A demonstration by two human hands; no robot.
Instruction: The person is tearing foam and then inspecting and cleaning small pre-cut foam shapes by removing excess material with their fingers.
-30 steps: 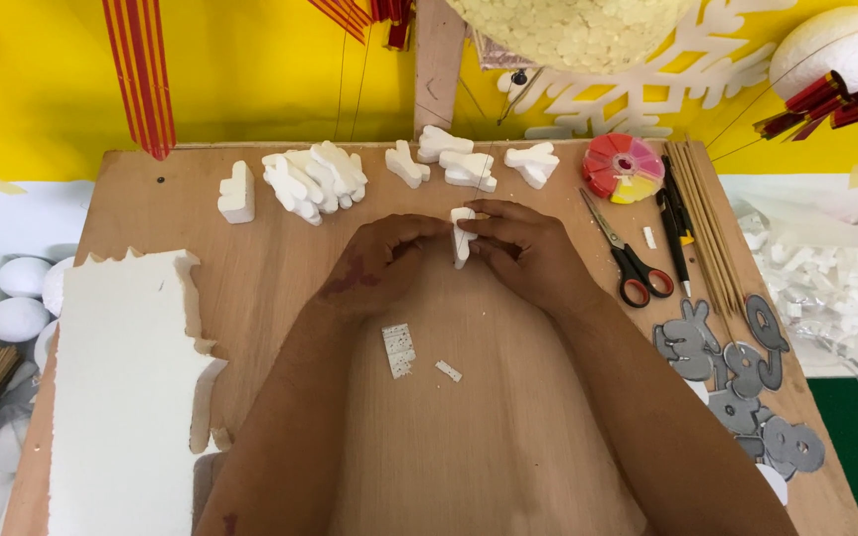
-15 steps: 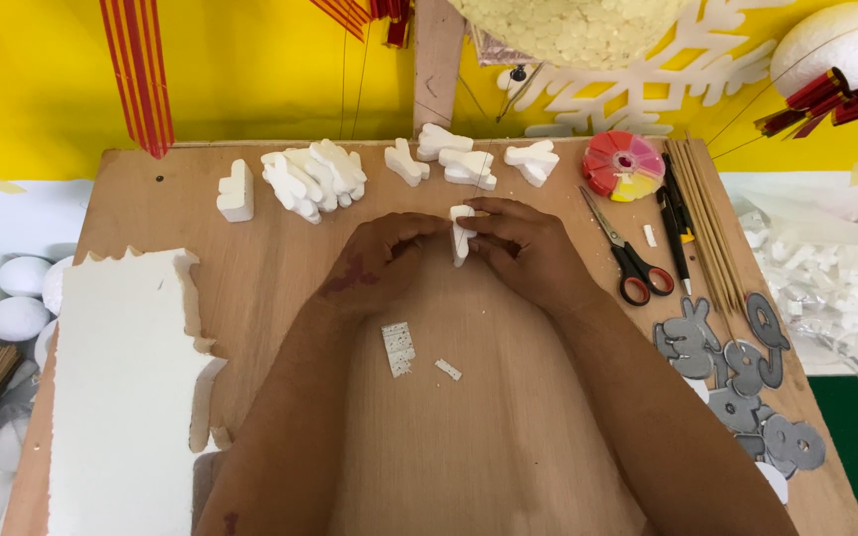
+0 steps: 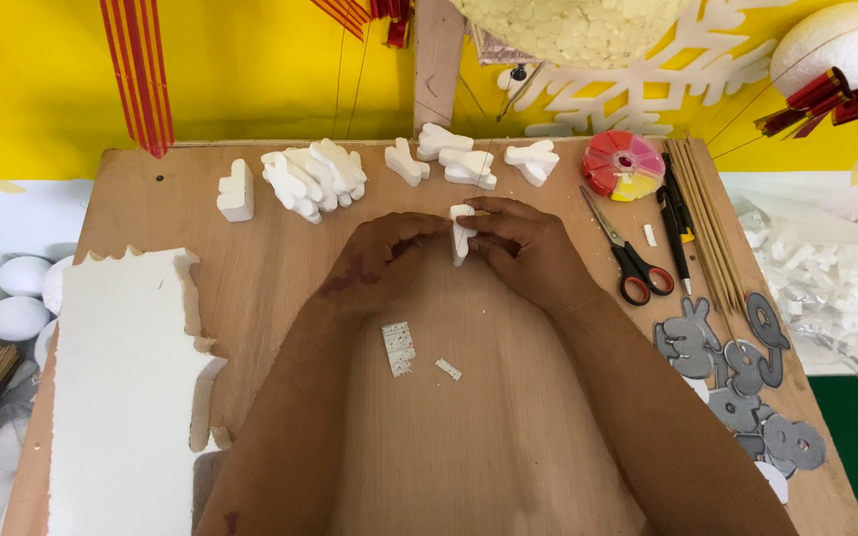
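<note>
Head view is looking straight down on a wooden board (image 3: 250,248), where both hands are meeting over its middle. A small white foam piece (image 3: 461,234) is standing roughly upright between them, its top poking out above the fingertips. The left hand (image 3: 389,260) is closing narrowly on the piece's left side, while the right hand (image 3: 526,246) is pinching it from the right, one finger lying across its upper end; both hands are gripping it, lifted just off the board.

The piece is looking matte and chalky, with blunt cut edges. More white foam cutouts (image 3: 312,177) of the same grainy stuff are lying in a loose row along the board's far edge. A thick white foam slab (image 3: 121,387) with a ragged, notched edge is lying on the left side of the board. Just below the hands, a small speckled rectangular block (image 3: 398,348) and a tiny white scrap (image 3: 448,369) are resting on the bare wood. To the right, red-handled scissors (image 3: 628,253) are lying beside thin wooden sticks (image 3: 709,228) and a round tray of coloured segments (image 3: 624,165). Flat grey cutout shapes (image 3: 737,367) are lying piled near the right edge.
</note>
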